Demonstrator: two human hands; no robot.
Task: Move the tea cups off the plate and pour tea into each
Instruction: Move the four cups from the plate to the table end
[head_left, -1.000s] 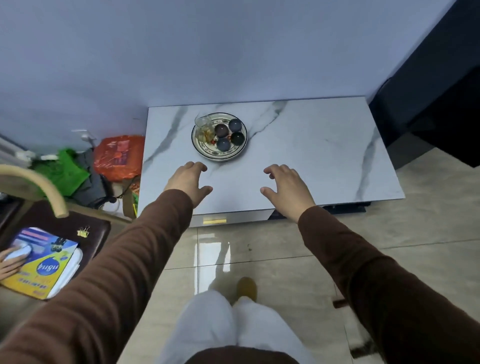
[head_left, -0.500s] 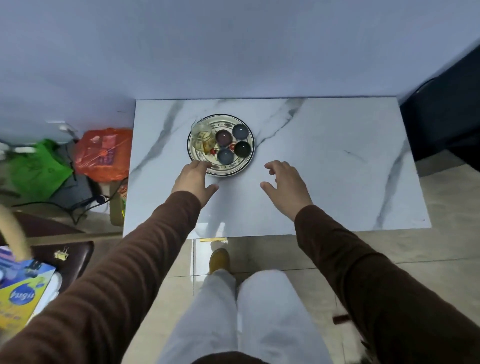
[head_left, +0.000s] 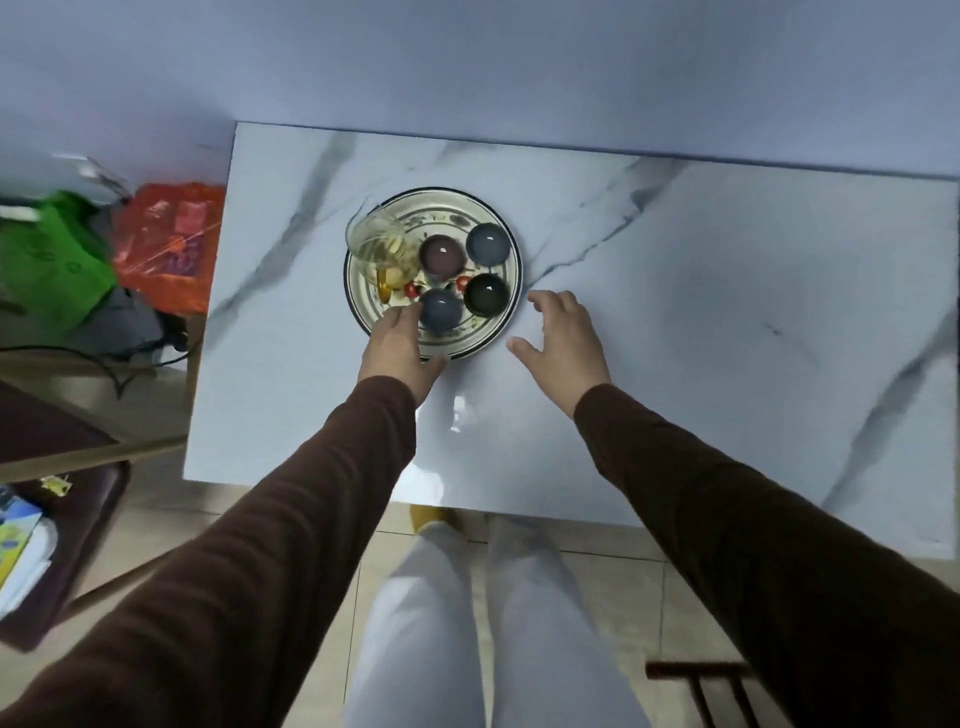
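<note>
A round patterned plate (head_left: 498, 332) sits on the white marble table (head_left: 701, 322), left of centre. On the plate stand several small tea cups: a purple one (head_left: 441, 254), a grey-blue one (head_left: 487, 242), a dark green one (head_left: 487, 294) and a blue-grey one (head_left: 441, 310). A glass pitcher of pale tea (head_left: 376, 244) stands at the plate's left side. My left hand (head_left: 397, 345) lies over the plate's near rim, fingertips touching or nearly touching the blue-grey cup, holding nothing. My right hand (head_left: 563, 340) hovers open just right of the plate.
A wall runs behind the table. Orange (head_left: 169, 244) and green (head_left: 49, 265) bags lie on the floor at the left, next to a dark chair seat (head_left: 57, 525) with a book. A wooden chair back (head_left: 696, 686) shows at the bottom right.
I have moved closer to the table. Both hands moved forward: the left now reaches over the plate's rim to the blue-grey cup, the right has come up beside the plate.
</note>
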